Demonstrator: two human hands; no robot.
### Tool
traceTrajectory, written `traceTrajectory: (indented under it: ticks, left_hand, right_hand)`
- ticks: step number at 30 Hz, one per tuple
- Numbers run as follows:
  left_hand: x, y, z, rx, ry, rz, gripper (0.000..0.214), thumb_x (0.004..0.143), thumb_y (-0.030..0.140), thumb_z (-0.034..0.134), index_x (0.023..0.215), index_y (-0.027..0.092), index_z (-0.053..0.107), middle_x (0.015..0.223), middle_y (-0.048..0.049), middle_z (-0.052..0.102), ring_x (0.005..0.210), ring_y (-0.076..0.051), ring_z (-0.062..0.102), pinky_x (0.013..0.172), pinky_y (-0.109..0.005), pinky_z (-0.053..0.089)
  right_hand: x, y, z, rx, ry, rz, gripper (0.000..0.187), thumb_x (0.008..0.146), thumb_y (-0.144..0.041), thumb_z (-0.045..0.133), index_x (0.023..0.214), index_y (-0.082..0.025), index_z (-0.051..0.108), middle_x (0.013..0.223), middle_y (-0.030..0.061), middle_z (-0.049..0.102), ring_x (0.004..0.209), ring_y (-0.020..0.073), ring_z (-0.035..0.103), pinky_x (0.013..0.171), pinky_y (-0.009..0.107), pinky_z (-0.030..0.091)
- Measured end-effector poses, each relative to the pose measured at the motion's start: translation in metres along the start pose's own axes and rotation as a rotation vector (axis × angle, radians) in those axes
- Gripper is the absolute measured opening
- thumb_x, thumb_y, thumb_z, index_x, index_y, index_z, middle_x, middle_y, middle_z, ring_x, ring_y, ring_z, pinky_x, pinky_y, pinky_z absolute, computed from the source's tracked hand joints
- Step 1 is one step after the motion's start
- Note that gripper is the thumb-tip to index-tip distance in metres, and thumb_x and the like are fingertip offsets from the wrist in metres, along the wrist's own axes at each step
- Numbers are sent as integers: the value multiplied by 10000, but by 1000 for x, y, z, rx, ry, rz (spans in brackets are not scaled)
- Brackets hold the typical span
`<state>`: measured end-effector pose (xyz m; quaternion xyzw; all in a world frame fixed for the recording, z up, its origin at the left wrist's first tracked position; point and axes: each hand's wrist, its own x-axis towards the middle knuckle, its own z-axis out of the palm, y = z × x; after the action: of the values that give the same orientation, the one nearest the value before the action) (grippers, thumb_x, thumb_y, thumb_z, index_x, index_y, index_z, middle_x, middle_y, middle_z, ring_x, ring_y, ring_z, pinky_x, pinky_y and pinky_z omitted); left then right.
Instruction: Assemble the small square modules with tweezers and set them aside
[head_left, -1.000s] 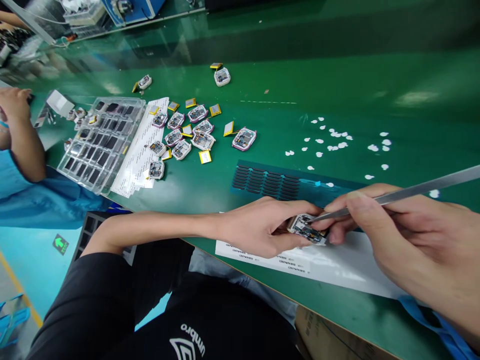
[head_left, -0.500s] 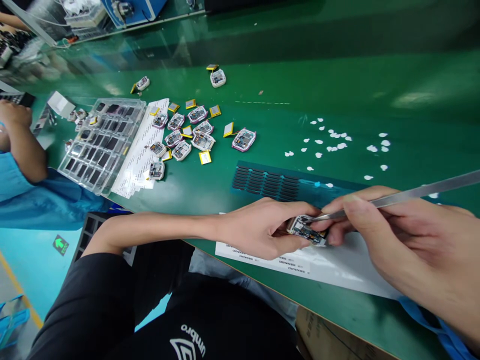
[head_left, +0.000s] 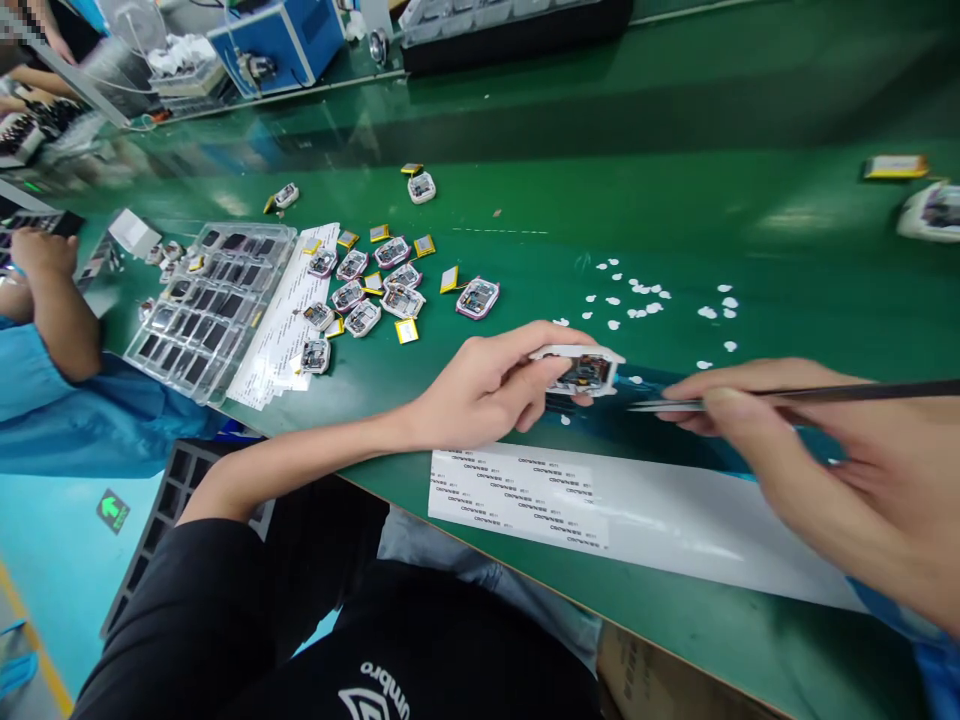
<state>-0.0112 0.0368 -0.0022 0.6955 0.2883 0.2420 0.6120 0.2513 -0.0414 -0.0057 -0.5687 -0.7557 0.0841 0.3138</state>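
Observation:
My left hand (head_left: 487, 390) grips a white watch-like casing (head_left: 592, 370) with exposed circuitry, its open side tilted up. Between the thumb and fingers of my right hand (head_left: 795, 440) are metal tweezers (head_left: 817, 396); their tips point left, a short gap from the casing, and I see nothing between them. Below the hands lies a white printed sheet (head_left: 517, 495). A blue film strip (head_left: 675, 425) with dark pieces is partly covered by my hands. Small white stickers (head_left: 649, 295) are scattered behind it.
Several open casings (head_left: 363, 318) with yellow-edged batteries (head_left: 406, 331) lie left of centre. Beyond them is a clear compartment tray (head_left: 217, 290). Another casing (head_left: 937, 212) and battery (head_left: 896, 167) sit far right. A co-worker's arm (head_left: 64, 310) rests at left; a blue machine (head_left: 281, 45) stands behind.
My left hand has lifted the casing up and left, tilting it. The tweezers have come away from the casing, leaving a gap. The view has shifted, showing more at the far right.

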Motion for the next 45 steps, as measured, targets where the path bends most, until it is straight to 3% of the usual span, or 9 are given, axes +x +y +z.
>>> traceTrajectory:
  ticks: [6,10,22,29,32,34,38,41,45]
  left_hand:
    - [7,6,-21,422,-51,88,312,1113,369,391,1225,170,603,748,4,637,595,-119,562,617,-271,444]
    - [8,8,-30,765,-198,122,301,1108,264,338,1217,176,605,1007,-76,716,984,-204,652,823,-312,488]
    - [10,-1,-20,957,-282,215,324,1089,141,361,1295,196,604,1211,-66,761,1163,-228,579,868,-318,483]
    - [11,-3,-17,1074,-322,281,374,1039,66,364,1293,165,620,1154,-103,769,1133,-243,619,959,-386,503]
    - [8,0,-17,917,-271,425,349,1053,103,351,1228,205,635,1180,-81,775,1147,-215,657,1192,-466,410]
    - [6,4,-18,614,-47,463,283,1083,219,367,1237,218,605,1220,-87,756,1108,-195,683,1162,-436,462]
    - [11,12,-24,-131,415,127,252,1095,343,389,1195,180,554,1121,-106,757,819,-164,716,817,-333,589]
    - [17,14,-27,-489,384,-152,259,1075,270,383,1043,137,603,1008,-115,776,719,-149,715,749,-308,591]
    - [17,13,-23,-576,202,-257,148,997,250,576,970,138,668,962,-95,790,746,-145,722,748,-287,579]
  right_hand:
    - [14,-11,15,100,-5,-109,195,1061,-400,592,1110,-364,777,1069,-45,827,847,181,789,709,327,619]
    - [16,-8,21,142,-32,-71,225,1063,-402,583,1160,-382,785,1096,-38,825,876,184,790,776,337,640]
    - [19,-6,35,70,55,-205,200,1038,-275,628,1128,-338,794,934,-31,822,784,164,753,620,303,601]
    - [28,-4,26,-37,176,-288,534,981,-153,674,1415,-464,662,962,-52,813,804,174,748,630,316,571]
    - [24,-8,19,-27,222,-290,703,989,-144,650,1521,-580,505,1073,-75,812,832,216,750,726,388,611]
    - [18,-12,14,-44,246,-239,681,1018,-177,599,1517,-625,477,1118,-83,801,878,236,754,747,407,623]
    - [7,-13,9,-150,308,-280,578,1050,-241,563,1538,-545,501,1102,-43,787,895,218,744,744,362,633]
    - [2,-11,8,-258,280,-352,576,1060,-230,547,1588,-448,477,1096,-12,795,949,208,740,755,340,617]
    - [-3,-14,5,-301,210,-414,545,1102,-261,412,1628,-402,426,1144,-14,812,1027,192,746,782,337,623]
